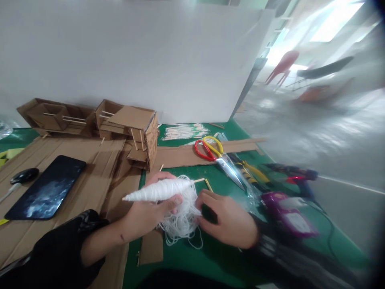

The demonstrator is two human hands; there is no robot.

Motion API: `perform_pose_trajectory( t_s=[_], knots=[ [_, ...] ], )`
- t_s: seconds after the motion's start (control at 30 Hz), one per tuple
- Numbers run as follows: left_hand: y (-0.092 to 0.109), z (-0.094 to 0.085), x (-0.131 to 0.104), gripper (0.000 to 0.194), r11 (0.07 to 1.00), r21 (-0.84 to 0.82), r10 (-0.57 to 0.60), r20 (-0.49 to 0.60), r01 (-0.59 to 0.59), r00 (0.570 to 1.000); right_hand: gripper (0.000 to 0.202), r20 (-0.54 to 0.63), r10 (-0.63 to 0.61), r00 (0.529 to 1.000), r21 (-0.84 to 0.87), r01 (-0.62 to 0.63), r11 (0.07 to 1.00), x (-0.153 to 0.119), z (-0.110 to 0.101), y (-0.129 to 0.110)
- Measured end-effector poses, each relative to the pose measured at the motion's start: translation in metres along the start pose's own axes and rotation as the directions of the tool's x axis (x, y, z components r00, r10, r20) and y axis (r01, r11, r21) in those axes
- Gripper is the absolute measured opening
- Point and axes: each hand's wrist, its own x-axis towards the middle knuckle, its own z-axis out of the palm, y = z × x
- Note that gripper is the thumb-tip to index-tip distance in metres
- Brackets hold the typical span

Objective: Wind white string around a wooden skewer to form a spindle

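Observation:
My left hand (150, 208) is closed around a spindle of white string (159, 190), a thin stick wound thickly in its middle and tapering to both ends. Below and behind it a loose tangle of white string (180, 220) hangs in loops over the green tabletop. My right hand (225, 216) is at the tangle's right side, its thumb and fingers curled in and pinching strands of the string. The stick's bare tip points right, towards a short pencil-like piece (208, 185) on the table.
Behind lie scissors with red and yellow handles (224, 160), a cardboard strip (180, 156) and bundled sticks (185, 131). A cardboard model (141, 132) stands back left; a phone (48, 186) and mouse (24, 176) lie left. Pliers (255, 172), a drill (296, 176) and a purple packet (288, 214) are right.

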Motion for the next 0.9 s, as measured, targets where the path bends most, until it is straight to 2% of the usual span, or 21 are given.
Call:
perform_pose_trajectory(
  t_s=[0.1, 0.17, 0.23, 0.3, 0.37, 0.43, 0.53, 0.67, 0.8, 0.9],
  knots=[
    [0.001, 0.001, -0.003, 0.039, 0.996, 0.083, 0.032, 0.005, -0.033, 0.999, 0.021, -0.149, 0.074, 0.986, 0.06, -0.066, 0.996, -0.004, -0.002, -0.008],
    [0.001, 0.001, -0.004, 0.038, 0.981, 0.171, 0.093, -0.015, -0.089, 0.996, 0.015, -0.263, 0.058, 0.963, 0.095, -0.034, 0.995, -0.005, 0.0, -0.015],
    [0.0, 0.0, -0.005, 0.037, 0.961, 0.241, 0.147, -0.028, -0.136, 0.989, 0.008, -0.311, -0.071, 0.948, 0.041, 0.088, 0.995, -0.004, 0.003, -0.02],
    [0.0, 0.0, -0.005, 0.035, 0.95, 0.274, 0.167, -0.031, -0.152, 0.986, 0.008, -0.305, -0.243, 0.921, -0.114, 0.218, 0.969, 0.0, 0.009, -0.022],
    [0.002, 0.001, -0.005, 0.035, 0.947, 0.286, 0.165, -0.042, -0.146, 0.985, 0.011, -0.291, -0.35, 0.89, -0.283, 0.27, 0.921, 0.003, 0.016, -0.019],
    [0.003, 0.001, -0.006, 0.036, 0.951, 0.28, 0.152, -0.065, -0.128, 0.986, 0.013, -0.28, -0.388, 0.878, -0.376, 0.271, 0.886, 0.006, 0.022, -0.014],
    [0.003, 0.002, -0.006, 0.041, 0.975, 0.211, 0.09, -0.081, -0.072, 0.993, 0.014, -0.256, -0.392, 0.884, -0.403, 0.271, 0.874, 0.008, 0.027, -0.008],
    [0.0, 0.004, -0.007, 0.04, 0.999, 0.041, 0.012, -0.035, -0.011, 0.999, 0.014, -0.264, -0.361, 0.894, -0.348, 0.261, 0.901, 0.006, 0.028, -0.004],
    [-0.004, 0.005, -0.007, 0.035, 1.0, -0.013, 0.027, -0.005, -0.027, 1.0, 0.016, -0.272, -0.306, 0.912, -0.236, 0.246, 0.94, 0.007, 0.028, -0.002],
    [-0.008, 0.007, -0.007, 0.033, 0.999, -0.034, 0.034, 0.027, -0.033, 0.999, 0.017, -0.307, -0.231, 0.923, -0.159, 0.189, 0.969, 0.008, 0.031, 0.001]
  ],
)
